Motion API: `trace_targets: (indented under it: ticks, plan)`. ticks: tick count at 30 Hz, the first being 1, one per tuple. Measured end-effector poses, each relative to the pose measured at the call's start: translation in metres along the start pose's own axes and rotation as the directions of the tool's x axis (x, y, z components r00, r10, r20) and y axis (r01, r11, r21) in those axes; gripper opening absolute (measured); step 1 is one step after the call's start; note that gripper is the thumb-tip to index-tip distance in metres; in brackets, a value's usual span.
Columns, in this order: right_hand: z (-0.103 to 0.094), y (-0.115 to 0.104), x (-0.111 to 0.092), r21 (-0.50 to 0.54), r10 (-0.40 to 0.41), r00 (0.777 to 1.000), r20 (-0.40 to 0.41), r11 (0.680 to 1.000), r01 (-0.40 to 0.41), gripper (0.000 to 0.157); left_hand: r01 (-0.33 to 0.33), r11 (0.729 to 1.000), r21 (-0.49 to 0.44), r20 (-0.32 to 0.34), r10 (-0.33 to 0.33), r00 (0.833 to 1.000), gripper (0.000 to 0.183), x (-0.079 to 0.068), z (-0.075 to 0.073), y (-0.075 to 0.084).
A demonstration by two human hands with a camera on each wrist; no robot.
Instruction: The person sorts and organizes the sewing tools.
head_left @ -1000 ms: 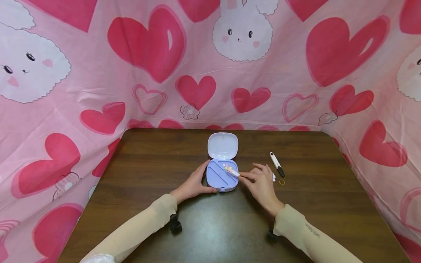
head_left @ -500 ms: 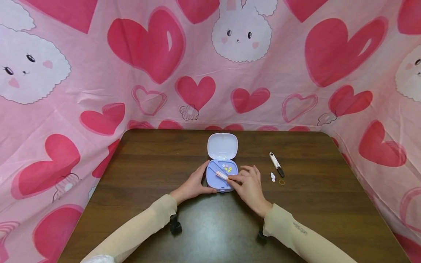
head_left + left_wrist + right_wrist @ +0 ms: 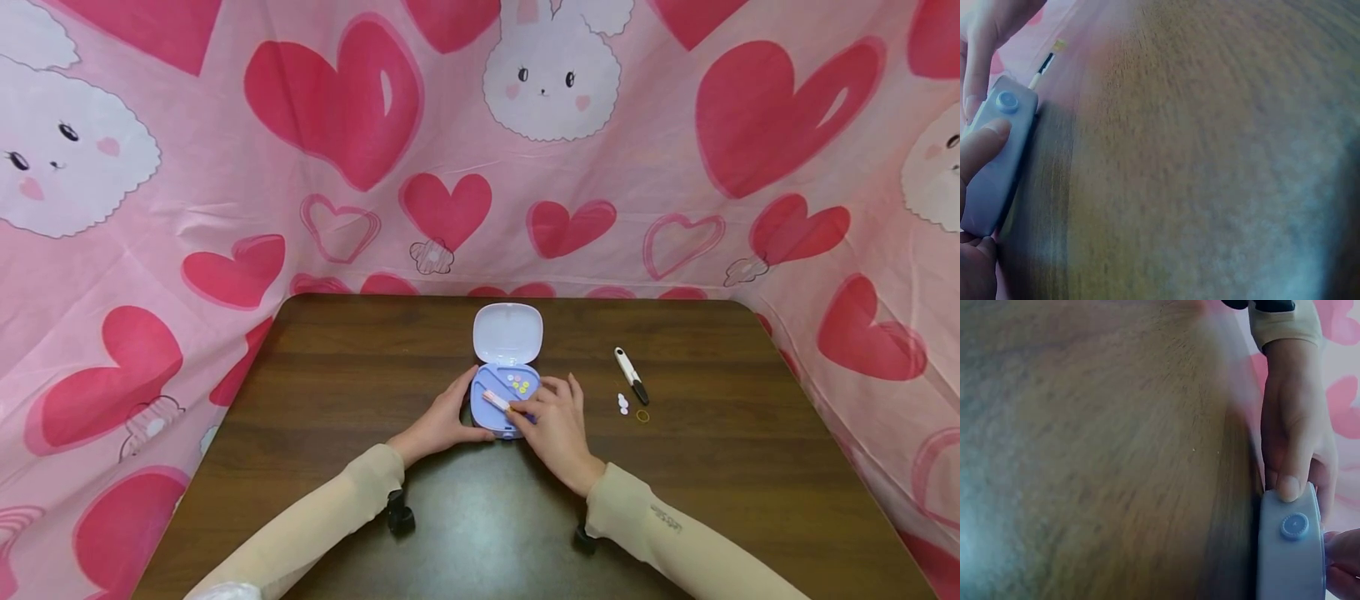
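A periwinkle-blue compartment box (image 3: 483,421) stands on the table with its pale lid (image 3: 507,333) tipped back. My left hand (image 3: 442,417) grips the box's left side, thumb at the front wall near the round catch (image 3: 1294,526). Thumb and fingers of my right hand (image 3: 558,429) pinch a short white-and-pink stick-shaped thing (image 3: 496,401), too small to identify, over the front compartment. Several small white, pink and yellow discs (image 3: 520,384) lie in the back right compartment. In the left wrist view, the box's front wall (image 3: 991,187) shows under my left thumb.
To the right of the box lie a white-and-black slim tool (image 3: 632,375), a few small white discs (image 3: 622,403) and a thin yellow ring (image 3: 642,415). The brown table (image 3: 360,358) is backed by a pink heart-patterned cloth (image 3: 450,150).
My right hand has moved left with the white-and-pink thing, from over the back right compartment to the front one. The left hand has stayed on the box.
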State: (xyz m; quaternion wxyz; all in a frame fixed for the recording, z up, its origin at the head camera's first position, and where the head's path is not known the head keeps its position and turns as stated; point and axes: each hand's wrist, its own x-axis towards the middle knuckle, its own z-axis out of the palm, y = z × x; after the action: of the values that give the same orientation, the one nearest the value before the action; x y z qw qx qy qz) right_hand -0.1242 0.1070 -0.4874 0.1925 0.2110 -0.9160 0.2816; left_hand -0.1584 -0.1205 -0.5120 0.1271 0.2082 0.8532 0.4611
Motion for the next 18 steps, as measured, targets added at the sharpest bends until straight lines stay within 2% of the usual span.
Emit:
trace_targets:
  ticks: [6,12,18]
  plan:
    - [0.0016,-0.0033,0.0010,-0.053,-0.047,0.999,-0.016,0.998,0.046,0.015,-0.016,1.000,-0.003,-0.010,0.016,1.000,0.117,0.0001,0.0004,-0.0009]
    - [0.0038,-0.0032,-0.0006,-0.156,-0.125,0.992,-0.015,0.980,0.121,0.015,-0.012,1.000,0.003,-0.011,0.012,1.000,0.117,-0.0008,0.0007,-0.0003]
    - [0.0039,-0.0021,-0.0008,-0.172,-0.137,0.991,-0.005,0.976,0.134,0.018,-0.013,1.000,-0.007,-0.013,0.013,1.000,0.117,0.0004,0.0003,-0.0007]
